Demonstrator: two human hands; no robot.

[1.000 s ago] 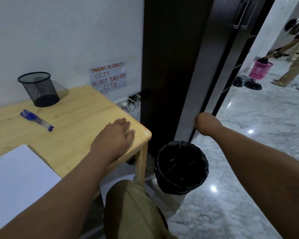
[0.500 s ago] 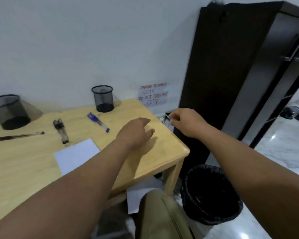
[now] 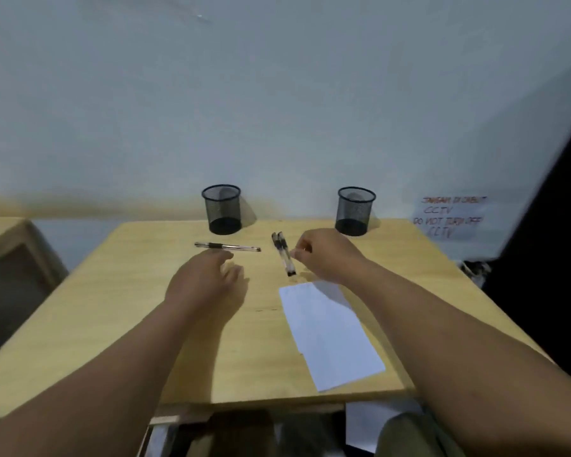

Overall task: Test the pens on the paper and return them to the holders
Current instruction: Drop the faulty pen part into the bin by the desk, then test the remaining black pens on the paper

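Two black mesh holders stand at the back of the wooden table (image 3: 119, 324), the left holder (image 3: 221, 209) and the right holder (image 3: 356, 211). A clear pen with a black grip (image 3: 227, 247) lies crosswise in front of the left holder. Two black pens (image 3: 282, 253) lie side by side near the middle. A white sheet of paper (image 3: 330, 331) lies at the front right. My left hand (image 3: 208, 278) hovers palm down just below the clear pen, fingers apart. My right hand (image 3: 323, 255) has its fingers curled, with the tips right beside the two black pens; what lies under it is hidden.
A handwritten CCTV notice (image 3: 449, 217) is taped to the white wall at the right. A dark cabinet (image 3: 548, 225) stands past the table's right edge. Another wooden piece of furniture (image 3: 10, 245) sits to the left.
My view has swung left from the cabinet and bin to face the table squarely. Both hands have moved in over the table's middle, the right one coming off the cabinet side to the black pens.
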